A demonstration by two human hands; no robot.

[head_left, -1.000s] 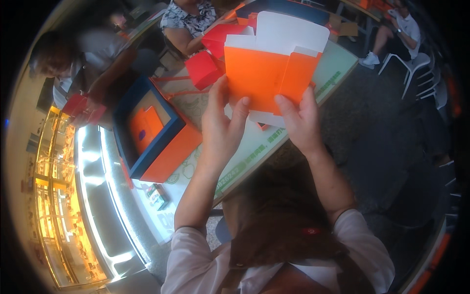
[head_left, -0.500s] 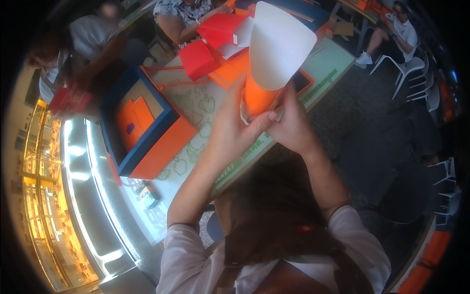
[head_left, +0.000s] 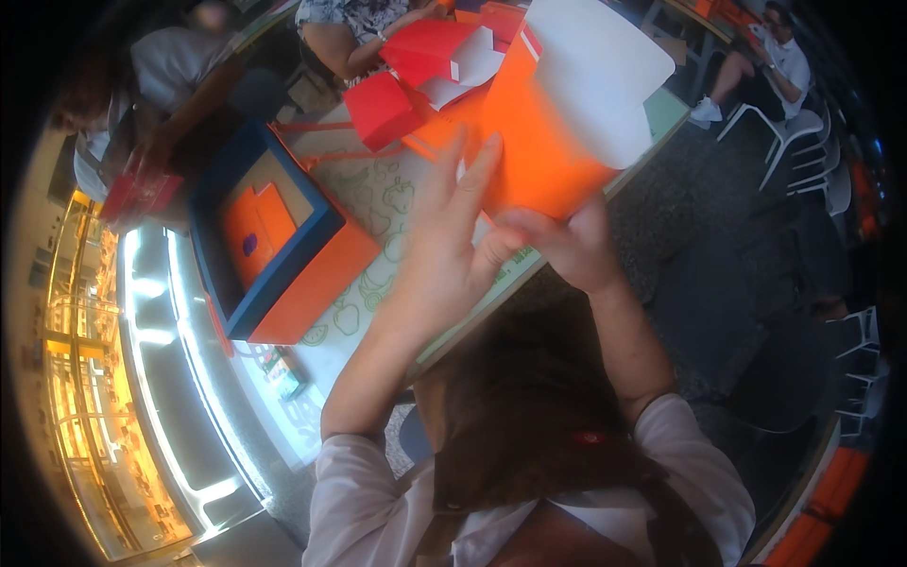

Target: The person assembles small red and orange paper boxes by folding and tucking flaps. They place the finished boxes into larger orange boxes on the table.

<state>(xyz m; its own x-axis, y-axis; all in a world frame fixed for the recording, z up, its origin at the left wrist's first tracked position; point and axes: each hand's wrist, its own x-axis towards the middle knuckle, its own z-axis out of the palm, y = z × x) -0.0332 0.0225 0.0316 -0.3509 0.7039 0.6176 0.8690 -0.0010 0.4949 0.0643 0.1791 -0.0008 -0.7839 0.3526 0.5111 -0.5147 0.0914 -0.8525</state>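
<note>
A folding card box (head_left: 543, 156), orange outside and white inside, is raised over the table with its white flap spread to the upper right. My right hand (head_left: 584, 248) grips its lower edge, thumb on the orange face and fingers mostly behind. Fingers apart, my left hand (head_left: 439, 246) is at the box's left side, its fingertips by the orange edge; whether they touch it I cannot tell. To the left stands a large open box (head_left: 316, 293) with orange sides and a dark blue rim. An orange card piece (head_left: 260, 231) lies inside it.
Several red boxes (head_left: 383, 113) and orange card pieces lie beyond my hands on the patterned table (head_left: 345, 312). A small green-and-white packet (head_left: 283, 371) is near its left end. A lit display case (head_left: 104, 397) flanks the left. People sit or stand around, with white chairs (head_left: 775, 137) at right.
The orange box has turned and opened out from a curled shape, showing a broad orange face. My left fingers have come away from around it and spread; my right hand keeps hold.
</note>
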